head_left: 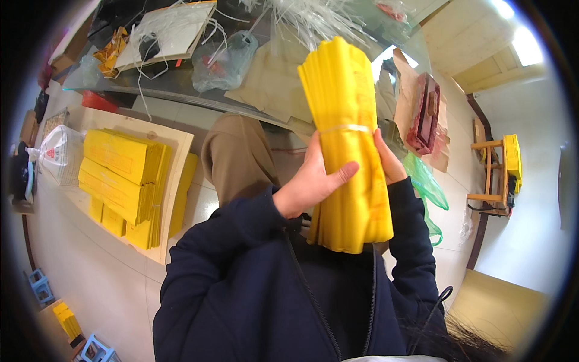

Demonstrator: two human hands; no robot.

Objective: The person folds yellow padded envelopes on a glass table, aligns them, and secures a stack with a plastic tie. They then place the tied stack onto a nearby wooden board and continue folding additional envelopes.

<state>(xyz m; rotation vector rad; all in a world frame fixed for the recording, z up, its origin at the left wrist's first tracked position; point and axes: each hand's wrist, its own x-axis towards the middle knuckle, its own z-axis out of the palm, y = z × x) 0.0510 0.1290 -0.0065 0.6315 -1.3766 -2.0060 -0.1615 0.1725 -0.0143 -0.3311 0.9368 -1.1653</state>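
A thick bundle of folded yellow paper stands nearly upright before my chest, with a thin pale band around its middle and both ends fanned out. My left hand grips its left side, the thumb lying across the front below the band. Against the right side is my right hand, its fingers partly hidden behind the bundle. Stacks of similar folded yellow paper lie on a wooden board to my left.
Ahead, a glass-topped table bears plastic strips, a plastic bag and brown paper. A red-stained box rests at the right. Green plastic bags hang below it. A wooden stool stands farther right.
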